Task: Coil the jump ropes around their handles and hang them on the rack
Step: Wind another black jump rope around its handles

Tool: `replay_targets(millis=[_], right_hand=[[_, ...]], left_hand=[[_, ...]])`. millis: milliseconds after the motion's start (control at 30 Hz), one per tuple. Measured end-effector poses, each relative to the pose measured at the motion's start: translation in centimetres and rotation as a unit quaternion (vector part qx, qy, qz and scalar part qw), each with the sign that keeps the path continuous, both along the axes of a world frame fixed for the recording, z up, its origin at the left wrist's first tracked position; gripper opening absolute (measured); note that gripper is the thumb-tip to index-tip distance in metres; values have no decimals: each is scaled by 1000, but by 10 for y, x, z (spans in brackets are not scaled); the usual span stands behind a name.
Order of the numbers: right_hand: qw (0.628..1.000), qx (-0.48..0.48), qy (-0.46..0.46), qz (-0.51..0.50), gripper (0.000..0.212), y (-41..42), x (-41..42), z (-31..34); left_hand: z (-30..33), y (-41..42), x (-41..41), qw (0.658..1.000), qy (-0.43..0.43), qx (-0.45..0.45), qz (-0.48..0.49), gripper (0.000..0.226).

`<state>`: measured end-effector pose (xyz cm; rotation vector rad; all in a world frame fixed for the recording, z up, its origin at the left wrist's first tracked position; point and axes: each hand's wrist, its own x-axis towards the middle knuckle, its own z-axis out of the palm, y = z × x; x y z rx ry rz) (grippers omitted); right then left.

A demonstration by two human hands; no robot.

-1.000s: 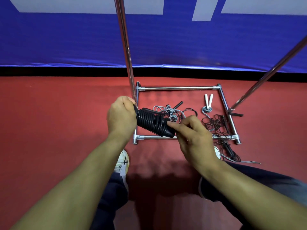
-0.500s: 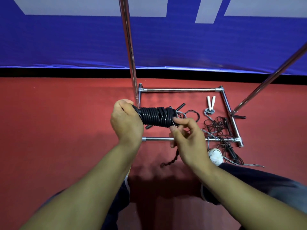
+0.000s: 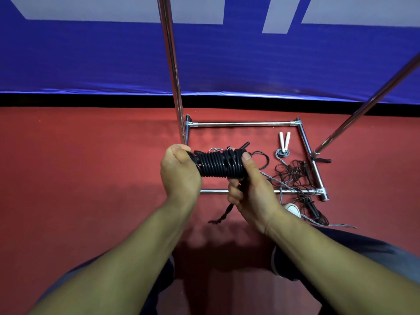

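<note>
The left hand (image 3: pixel 180 173) grips one end of the black coiled rope (image 3: pixel 219 165), the right hand (image 3: pixel 250 189) pinches its tail, above the rack base (image 3: pixel 241 124). If the tail slips free, the coils would likely spring loose.

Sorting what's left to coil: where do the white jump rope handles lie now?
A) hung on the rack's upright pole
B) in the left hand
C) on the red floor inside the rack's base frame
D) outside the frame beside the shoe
C: the white jump rope handles lie on the red floor inside the rack's base frame, untouched by either hand.
</note>
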<state>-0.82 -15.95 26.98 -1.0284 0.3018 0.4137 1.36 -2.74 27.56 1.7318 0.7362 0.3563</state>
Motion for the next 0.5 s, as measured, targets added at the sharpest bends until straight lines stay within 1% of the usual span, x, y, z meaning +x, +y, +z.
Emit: replay_targets(millis=[133,233,333,400,467,500], right_hand=[[999,-28,25,29,33,-7,-1,1],[997,-15,54,53,35,-12,0,-1],[996,3,60,67,39,-14,1,-1],[996,-10,34,80,50,-11,0,-1],[990,-72,-18,123,65,-5,-7,-4],[982,-114,-52,142,68,-1,-13,-9]], left_hand=[[-4,1,-5,994,21,82,-62,34],[-3,1,-7,988,18,117,-99,33],[-1,0,-6,983,12,139,-120,33],[5,-2,-4,986,-8,131,-98,31],[5,3,5,993,-36,105,-41,30],[5,9,11,995,-49,85,-15,30]])
